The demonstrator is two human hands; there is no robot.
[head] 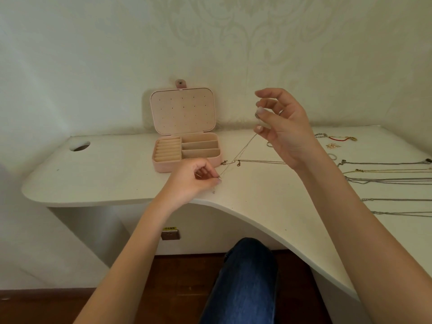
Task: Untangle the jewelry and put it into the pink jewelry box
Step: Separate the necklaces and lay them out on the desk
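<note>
Necklace chain (238,155), fine and pale, runs taut on a slant between two bare hands above a white desk (117,183), apparently stretched so that its loops can be told apart from a second chain (259,162) lying flat beneath it. The left hand (198,177), low near the desk's front edge, pinches the chain's lower end between thumb and forefinger. The right hand (284,127), raised well above the surface and wearing a ring, pinches the upper end, where a small pendant seems to sit at the fingertips; its other fingers are loosely spread. The held chain crosses the second chain's clasp end just beside the pink jewelry box (187,148), which stands open at the back of the desk, lid upright against the wall, ring rolls on its left and three long compartments on its right, none visibly filled. Further necklaces (388,178) lie in straight rows at the desk's right end, with a red cord bracelet (341,138) and small gold pieces behind them, probably sorted for boxing in turn.
</note>
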